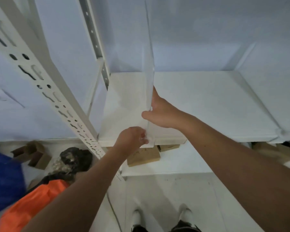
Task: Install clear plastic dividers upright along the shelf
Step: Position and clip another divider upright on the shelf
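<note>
Two bare hands work a clear plastic divider (pixel 149 67) that stands upright on a white shelf (pixel 208 104), its front edge at the shelf's lip. The left hand (pixel 132 141) pinches the divider's lower front corner, fingertips curled against the plastic where it meets the shelf edge. The right hand (pixel 161 113) grasps the divider a little higher from the right side, thumb stretched across the near face and fingers seemingly wrapped behind the sheet, though the glare on the plastic makes their exact lie hard to read.

The divider rises tall and thin toward the top of the frame, near the left end of the shelf, beside a perforated white upright post (pixel 45 77) that runs diagonally down the left side. A second clear panel (pixel 97 91) appears to stand just left of it, close to the post. Another one (pixel 251 87) rises farther right on the same shelf.

Below the shelf lip, brown cardboard boxes (pixel 143 156) sit on a lower shelf. At lower left lie an orange bag (pixel 37 200), a blue bag (pixel 5 180) and a dark bundle (pixel 75 159). The person's white shoes (pixel 184 213) show on the pale floor (pixel 166 191).
</note>
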Tool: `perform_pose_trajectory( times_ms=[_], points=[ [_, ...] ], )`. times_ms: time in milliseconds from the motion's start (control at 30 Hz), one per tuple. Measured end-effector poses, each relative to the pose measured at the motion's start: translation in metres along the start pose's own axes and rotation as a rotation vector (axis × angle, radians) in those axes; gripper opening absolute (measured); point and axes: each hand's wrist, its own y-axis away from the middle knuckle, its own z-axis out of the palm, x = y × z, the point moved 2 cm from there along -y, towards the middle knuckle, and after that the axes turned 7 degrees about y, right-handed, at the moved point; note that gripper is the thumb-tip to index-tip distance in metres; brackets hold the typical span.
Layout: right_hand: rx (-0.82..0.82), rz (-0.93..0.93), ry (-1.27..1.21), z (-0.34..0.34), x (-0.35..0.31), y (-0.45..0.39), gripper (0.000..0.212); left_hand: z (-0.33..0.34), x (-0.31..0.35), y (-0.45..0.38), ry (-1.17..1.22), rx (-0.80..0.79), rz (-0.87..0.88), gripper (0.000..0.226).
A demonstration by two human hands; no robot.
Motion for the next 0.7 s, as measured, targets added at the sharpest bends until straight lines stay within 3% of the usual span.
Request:
perform_pose_trajectory(
  times_ms=[700],
  points=[
    [-0.018,0.078,-0.110,-0.043,0.060,0.028,0.085,0.045,0.057,-0.021,-0.036,0.027,0.036,0.023]
  ],
)
